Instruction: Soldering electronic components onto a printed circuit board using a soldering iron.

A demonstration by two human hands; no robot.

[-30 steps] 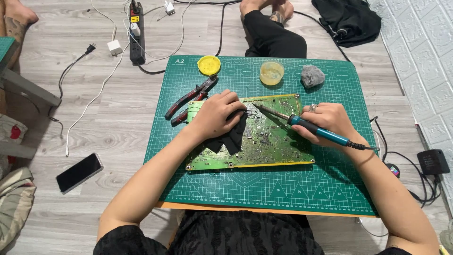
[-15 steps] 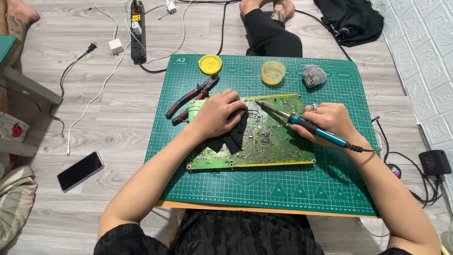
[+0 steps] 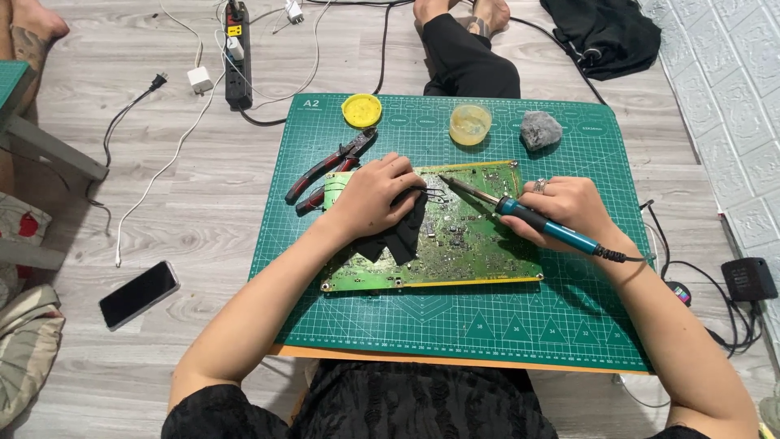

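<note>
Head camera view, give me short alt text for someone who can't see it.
A person's right hand holds a blue soldering iron tip-down on a green circuit board, while the left hand presses the board onto a green cutting mat on the floor.

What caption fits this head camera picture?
Left hand steadies a green circuit board while right hand holds a blue soldering iron.

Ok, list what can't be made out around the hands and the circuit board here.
Head view only:
- Soldering iron tip contact: too small.
- Circuit board upper-left part: hidden by left hand and black patch.
- Right hand palm grip: hidden by its back.
- Iron's cord end: cut off at right.
</note>
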